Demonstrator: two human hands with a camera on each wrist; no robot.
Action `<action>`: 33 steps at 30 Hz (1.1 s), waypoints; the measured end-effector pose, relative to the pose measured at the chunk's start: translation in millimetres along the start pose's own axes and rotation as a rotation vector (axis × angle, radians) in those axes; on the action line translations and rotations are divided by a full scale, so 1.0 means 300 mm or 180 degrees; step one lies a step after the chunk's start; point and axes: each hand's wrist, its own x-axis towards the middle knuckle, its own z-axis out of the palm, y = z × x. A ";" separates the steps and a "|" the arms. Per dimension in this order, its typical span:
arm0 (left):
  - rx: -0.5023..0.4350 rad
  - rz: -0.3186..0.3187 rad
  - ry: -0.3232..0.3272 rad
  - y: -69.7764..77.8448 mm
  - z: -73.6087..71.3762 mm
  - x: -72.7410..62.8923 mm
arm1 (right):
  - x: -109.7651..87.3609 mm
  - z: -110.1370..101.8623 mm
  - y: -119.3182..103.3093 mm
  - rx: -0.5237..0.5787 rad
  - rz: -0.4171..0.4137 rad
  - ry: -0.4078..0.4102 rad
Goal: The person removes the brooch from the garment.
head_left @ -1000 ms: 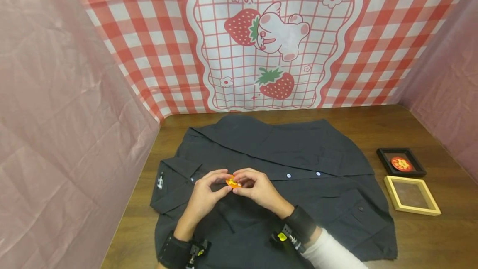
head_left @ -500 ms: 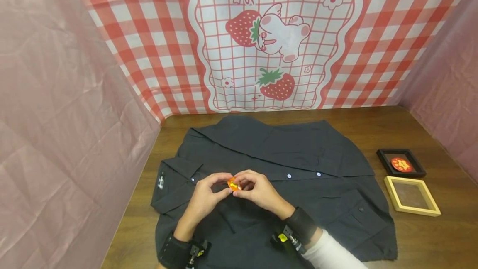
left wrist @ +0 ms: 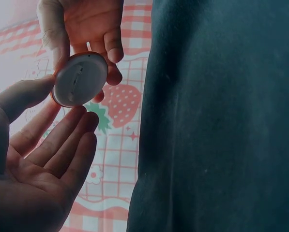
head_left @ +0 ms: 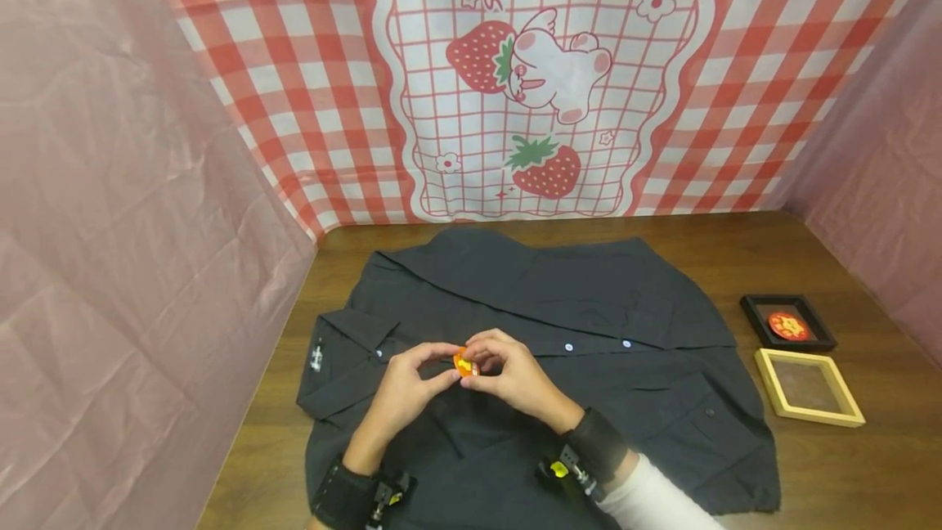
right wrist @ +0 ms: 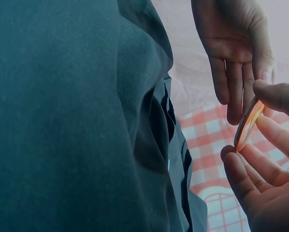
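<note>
An orange pin-back button badge (head_left: pixel 465 363) with a yellow design is held between both hands above a dark button-up shirt (head_left: pixel 559 293). My left hand (head_left: pixel 407 383) pinches its left edge between thumb and fingertips. From the right, my right hand (head_left: pixel 513 370) holds the opposite edge with thumb and fingers. In the left wrist view, the grey back of the badge (left wrist: pixel 81 79) faces the camera, with its pin lying across the middle. The right wrist view shows the badge (right wrist: pixel 248 123) nearly edge-on, with fingers of both hands around its rim.
On the wooden table (head_left: pixel 883 464) at the right stand a black frame (head_left: pixel 751 321) with a red and yellow round badge (head_left: pixel 789 325) in it and a pale yellow frame (head_left: pixel 809 415). A checked strawberry cloth (head_left: pixel 316 105) hangs behind, with pink cloth (head_left: pixel 132 252) at the sides.
The badge has turned slightly in my fingers and shifted a little to the right. My left fingertips have moved slightly along with it; the shirt and frames stay put.
</note>
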 end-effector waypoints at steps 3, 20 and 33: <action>0.0022 0.0076 -0.0025 -0.001 0.002 0.001 | -0.002 -0.002 -0.001 -0.0061 -0.0048 0.0012; 0.0072 0.0003 -0.0047 0.000 0.013 0.016 | -0.001 -0.026 -0.006 -0.0345 -0.0120 0.0037; 0.0161 0.0139 0.0029 -0.007 0.015 0.020 | -0.007 -0.054 -0.004 -0.0460 -0.0100 0.0140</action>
